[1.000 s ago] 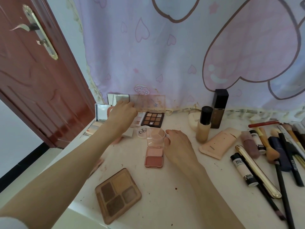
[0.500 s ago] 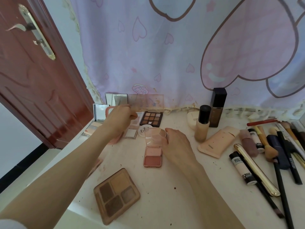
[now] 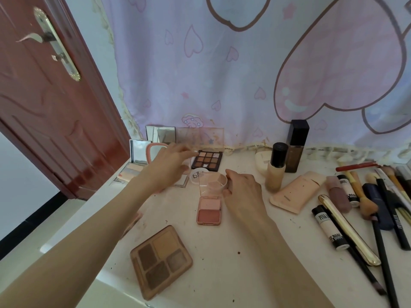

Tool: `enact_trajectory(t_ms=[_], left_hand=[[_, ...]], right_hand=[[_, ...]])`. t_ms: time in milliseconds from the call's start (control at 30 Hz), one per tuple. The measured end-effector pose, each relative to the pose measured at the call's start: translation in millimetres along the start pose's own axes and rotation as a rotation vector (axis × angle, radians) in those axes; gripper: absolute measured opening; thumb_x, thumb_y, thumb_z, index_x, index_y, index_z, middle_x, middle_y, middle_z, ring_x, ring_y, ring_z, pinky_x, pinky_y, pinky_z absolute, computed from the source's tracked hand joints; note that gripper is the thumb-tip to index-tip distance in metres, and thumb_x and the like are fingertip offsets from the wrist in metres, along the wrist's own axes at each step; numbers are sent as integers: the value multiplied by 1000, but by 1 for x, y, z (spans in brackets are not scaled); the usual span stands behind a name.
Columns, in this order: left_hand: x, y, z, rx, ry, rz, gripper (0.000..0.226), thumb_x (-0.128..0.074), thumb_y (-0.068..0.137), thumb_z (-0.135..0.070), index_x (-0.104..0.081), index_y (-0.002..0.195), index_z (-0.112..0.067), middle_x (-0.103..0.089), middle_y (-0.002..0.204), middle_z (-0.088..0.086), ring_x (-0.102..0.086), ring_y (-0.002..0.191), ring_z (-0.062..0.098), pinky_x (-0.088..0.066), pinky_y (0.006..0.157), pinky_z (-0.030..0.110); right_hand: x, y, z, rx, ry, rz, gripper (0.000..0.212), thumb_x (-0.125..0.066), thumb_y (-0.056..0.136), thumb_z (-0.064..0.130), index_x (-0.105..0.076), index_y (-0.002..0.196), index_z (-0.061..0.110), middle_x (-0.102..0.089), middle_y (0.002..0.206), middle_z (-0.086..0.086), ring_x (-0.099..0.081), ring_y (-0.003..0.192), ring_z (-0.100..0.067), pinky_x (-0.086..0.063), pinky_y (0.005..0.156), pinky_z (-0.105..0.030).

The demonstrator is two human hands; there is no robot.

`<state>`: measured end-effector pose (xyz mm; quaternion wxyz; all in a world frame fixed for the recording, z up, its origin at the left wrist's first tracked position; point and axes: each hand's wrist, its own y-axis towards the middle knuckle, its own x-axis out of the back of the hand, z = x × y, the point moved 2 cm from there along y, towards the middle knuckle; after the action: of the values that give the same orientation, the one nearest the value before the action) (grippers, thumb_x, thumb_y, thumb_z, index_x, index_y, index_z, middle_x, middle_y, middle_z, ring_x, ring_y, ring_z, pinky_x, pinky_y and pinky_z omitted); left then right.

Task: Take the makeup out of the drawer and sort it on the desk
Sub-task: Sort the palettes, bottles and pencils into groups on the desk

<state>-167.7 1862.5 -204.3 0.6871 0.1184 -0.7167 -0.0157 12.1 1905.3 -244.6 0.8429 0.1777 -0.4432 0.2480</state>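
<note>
Two hands: both work at the back-left of the desk [image 3: 244, 274], among the palettes.
Right fingers [image 3: 229, 174]: curled round the edge of the clear lid [image 3: 210, 183] of the blush compact [image 3: 209, 210], thumb below, index on top; lid stands raised, base flat on the desk.
Right hand [image 3: 242, 194]: wrist low, just right of the compact.
Left fingers [image 3: 184, 150]: loosely bent, tips blurred; they hover over the small compacts beside the nine-pan palette [image 3: 208, 160]. Cannot tell if they pinch anything.
Left hand [image 3: 169, 165]: above a pale flat compact [image 3: 182, 181], covers part of it.
Round jar [image 3: 198, 176]: white, just behind the blush lid, between the hands.
Mirrors [image 3: 139, 152]: open compacts propped at the back-left corner, near the door [image 3: 44, 118].
Four-pan palette [image 3: 161, 261]: lies alone near the front edge, apart from the palette group.
Bottles [image 3: 277, 167]: foundation and a dark tall bottle [image 3: 297, 147] upright at the back, a peach tube [image 3: 298, 194] lying beside them.
Brushes and pencils [image 3: 378, 207]: laid side by side at right with the gold tube [image 3: 349, 230] and white tubes [image 3: 329, 230].
Drawer: not in view.
Progress: much makeup is out and grouped by kind; judging by that, sorting is well along.
Left to do: probably close and place the blush compact, and move the four-pan palette to its group.
</note>
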Motion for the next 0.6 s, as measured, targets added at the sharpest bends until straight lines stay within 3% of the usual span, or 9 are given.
enact_trajectory(t_ms=[167,367,600], left_hand=[[-12,-6,-10,-82,59,277,71,-62,86,-23,-21,145,-30,-35,144,-11,-23,125,18,-21,95,33],[-10,-2,-16,16,-43,303,70,-62,87,-23,-23,143,-35,-37,130,6,-25,122,24,-24,101,37],[-2,-11,-22,25,-55,298,72,-62,87,-23,-19,145,-35,-38,135,3,-27,122,22,-24,97,34]], right_hand=[[-2,2,-1,19,19,2,54,-48,92,17,-31,143,19,-47,138,-4,-30,133,-20,-23,106,-32],[-3,5,-2,24,36,-9,55,-47,93,18,-29,144,19,-44,140,-5,-29,134,-21,-23,107,-31],[-6,8,-4,10,40,-57,51,-47,94,19,-33,142,18,-47,138,-5,-34,131,-21,-26,104,-31]])
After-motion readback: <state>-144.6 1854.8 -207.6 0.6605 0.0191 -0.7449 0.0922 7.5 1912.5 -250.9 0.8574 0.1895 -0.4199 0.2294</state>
